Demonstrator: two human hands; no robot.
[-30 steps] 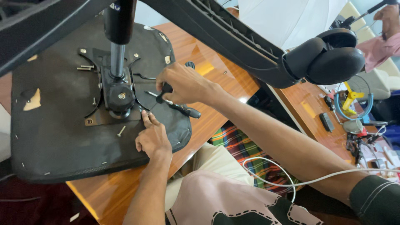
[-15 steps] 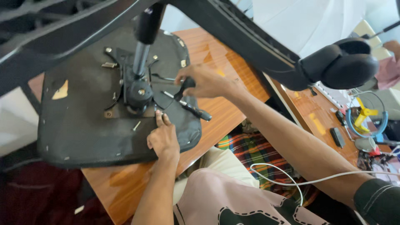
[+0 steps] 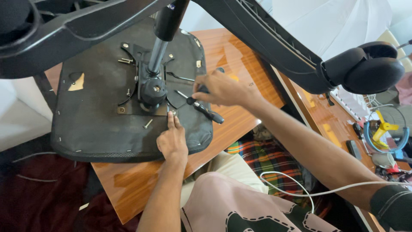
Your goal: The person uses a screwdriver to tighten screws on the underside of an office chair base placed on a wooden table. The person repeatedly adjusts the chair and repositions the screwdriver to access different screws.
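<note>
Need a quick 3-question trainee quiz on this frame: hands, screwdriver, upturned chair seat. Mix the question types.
1. True or false: the right hand holds a screwdriver with a black handle.
2. Multiple choice: where does the left hand rest? A) on the caster wheel B) on the underside of the chair seat, fingers pointing to the metal mounting plate C) on the white cable
3. Short answer: what does the upturned seat lie on?

Key
1. True.
2. B. The caster wheel hangs apart at upper right, and the white cable runs across the lap.
3. A wooden table.
</note>
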